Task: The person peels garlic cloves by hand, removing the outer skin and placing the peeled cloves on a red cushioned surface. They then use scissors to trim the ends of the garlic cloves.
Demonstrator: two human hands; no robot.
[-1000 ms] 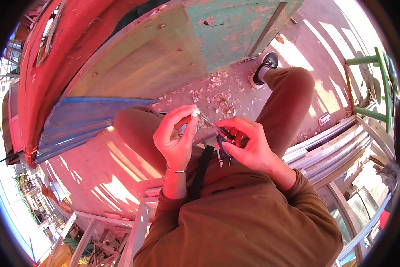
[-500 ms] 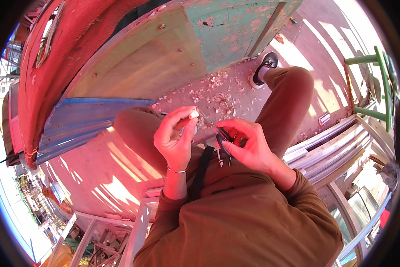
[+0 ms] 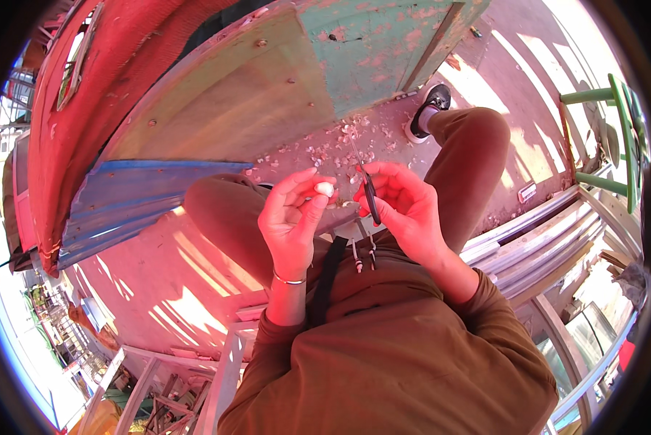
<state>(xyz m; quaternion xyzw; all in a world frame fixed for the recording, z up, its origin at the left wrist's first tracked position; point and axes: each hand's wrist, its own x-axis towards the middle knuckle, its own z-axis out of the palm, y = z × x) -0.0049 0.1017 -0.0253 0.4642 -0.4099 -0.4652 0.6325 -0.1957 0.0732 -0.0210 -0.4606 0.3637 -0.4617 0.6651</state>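
My left hand (image 3: 291,217) pinches a small pale clove, likely garlic (image 3: 325,189), between thumb and fingertips at lap height. My right hand (image 3: 405,206) grips a thin knife with a dark handle (image 3: 370,197), its slim blade pointing up and away from me. The two hands sit close together, a small gap between clove and knife. I am seated, in a brown long-sleeved top and brown trousers, with a thin bracelet on my left wrist.
Pale peel scraps (image 3: 333,145) litter the pink floor in front of my knees. A worn green and tan panel (image 3: 282,80) stands ahead, with blue corrugated sheeting (image 3: 122,203) to the left. White rails (image 3: 543,239) and a green stool (image 3: 615,130) are to the right.
The hands have drawn slightly apart. The clove now shows clearly in my left fingertips, and the knife blade has swung upright in my right hand.
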